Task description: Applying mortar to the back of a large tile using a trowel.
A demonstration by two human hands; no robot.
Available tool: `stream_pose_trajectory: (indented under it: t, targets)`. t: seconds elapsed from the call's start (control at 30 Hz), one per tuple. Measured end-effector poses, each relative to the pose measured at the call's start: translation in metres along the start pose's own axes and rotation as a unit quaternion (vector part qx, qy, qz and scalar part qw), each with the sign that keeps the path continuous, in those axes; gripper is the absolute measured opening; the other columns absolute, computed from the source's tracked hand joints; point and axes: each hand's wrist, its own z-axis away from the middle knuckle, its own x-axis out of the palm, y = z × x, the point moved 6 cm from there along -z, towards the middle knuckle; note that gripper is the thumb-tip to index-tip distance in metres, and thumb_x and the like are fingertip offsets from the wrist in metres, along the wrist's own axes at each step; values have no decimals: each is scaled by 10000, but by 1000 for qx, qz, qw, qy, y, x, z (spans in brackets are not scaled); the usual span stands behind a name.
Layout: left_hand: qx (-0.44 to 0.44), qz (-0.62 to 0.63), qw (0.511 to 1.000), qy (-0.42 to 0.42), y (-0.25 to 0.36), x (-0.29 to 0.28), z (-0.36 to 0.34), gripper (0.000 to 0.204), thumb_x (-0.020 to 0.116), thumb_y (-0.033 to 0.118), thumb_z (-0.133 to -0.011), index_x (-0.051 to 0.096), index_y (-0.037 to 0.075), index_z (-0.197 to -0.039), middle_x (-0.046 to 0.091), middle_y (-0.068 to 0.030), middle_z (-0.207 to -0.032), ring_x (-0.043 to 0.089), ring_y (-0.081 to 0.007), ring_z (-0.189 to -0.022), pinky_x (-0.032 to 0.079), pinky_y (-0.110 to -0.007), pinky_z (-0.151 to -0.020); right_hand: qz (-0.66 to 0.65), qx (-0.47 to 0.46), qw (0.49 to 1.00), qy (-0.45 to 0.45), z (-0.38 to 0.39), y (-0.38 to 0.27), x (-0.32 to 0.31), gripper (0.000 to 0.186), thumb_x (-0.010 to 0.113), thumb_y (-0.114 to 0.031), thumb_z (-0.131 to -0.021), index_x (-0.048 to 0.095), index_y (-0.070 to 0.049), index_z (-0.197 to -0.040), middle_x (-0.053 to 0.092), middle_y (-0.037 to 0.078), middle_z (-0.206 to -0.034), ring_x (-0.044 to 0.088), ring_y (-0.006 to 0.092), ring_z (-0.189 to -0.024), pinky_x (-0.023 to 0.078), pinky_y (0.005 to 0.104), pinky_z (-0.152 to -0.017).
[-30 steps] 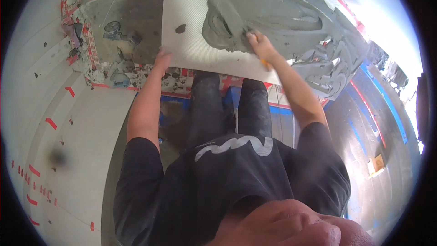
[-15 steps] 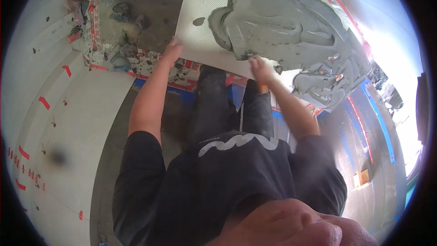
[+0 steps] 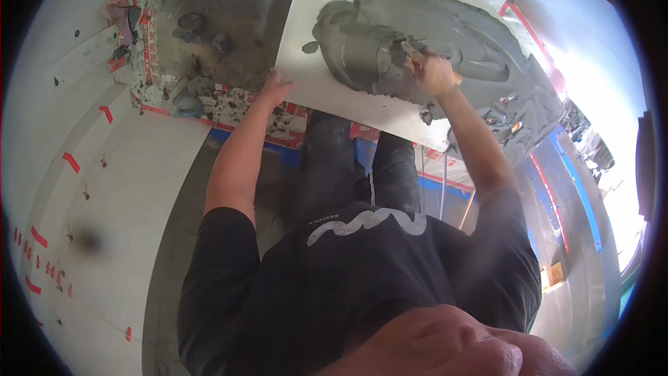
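Observation:
My left hand [image 3: 275, 89] grips the near left edge of a pale, finely ribbed panel [image 3: 309, 80]. A large patch of wet grey mortar [image 3: 487, 42] covers much of the panel's right part, smeared and ridged, with lumps toward the right end. My right hand [image 3: 435, 73] is closed on a trowel [image 3: 409, 50] with an orange handle, its blade in the middle of the mortar and mostly hidden.
A dark, mortar-spattered surface [image 3: 229, 7] edged in red tape lies left of the panel, with grey rags or lumps [image 3: 191, 26]. A white wall [image 3: 104, 223] with red tape marks curves down the left. Blue tape [image 3: 581, 174] runs along the right; my legs [image 3: 330, 160] are below the panel.
My right hand and trowel dipped to the mortar's near edge, then moved up and right into its middle. The panel and my left hand sit further right in view.

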Motion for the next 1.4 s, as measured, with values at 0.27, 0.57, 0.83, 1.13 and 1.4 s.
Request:
stream_pose_trajectory:
  t: [0.27,0.57,0.83,1.13,1.4]
  targets:
    - [11,3,1000,-2,-4,7,-9,1083,690,387,-908,26,-129,-1590,23,-320,-1690,36,-383,-1594,110,-395,-1293,-210,279,932,99,86,57,16,354,685,-323,-973,732,-76,-1223,662,82,-722,592,170,-613,517,362,-635]
    - [6,-9,1000,-11,-2,8,-5,1086,697,411,-924,25,-117,-1595,-14,-299,-1699,17,-369,-1597,105,-399,-1294,-903,262,280,195,96,83,77,444,453,-528,-1076,616,-117,-1121,558,8,-812,544,131,-671,483,333,-607]
    - [-16,87,996,-15,-24,10,-7,1090,704,411,-915,36,-115,-1595,36,-302,-1695,66,-355,-1594,139,-399,-1288,-656,307,687,-49,-10,-66,67,403,525,-494,-1063,624,-109,-992,572,-14,-771,499,127,-601,424,284,-562]
    - [34,-58,997,32,1,9,-16,1161,748,459,-860,71,-167,-1565,122,-380,-1641,164,-453,-1552,223,-423,-1264,99,-24,995,-15,-62,-17,-64,452,517,-486,-1031,537,-362,-1466,696,162,-1183,726,369,-976,600,507,-793]
    - [42,22,998,51,-15,21,-15,1194,763,457,-844,32,-119,-1592,86,-366,-1659,73,-460,-1570,135,-465,-1285,-15,129,990,49,-97,30,-89,426,504,-498,-1030,637,-293,-1379,723,176,-1139,707,397,-1012,570,521,-857]
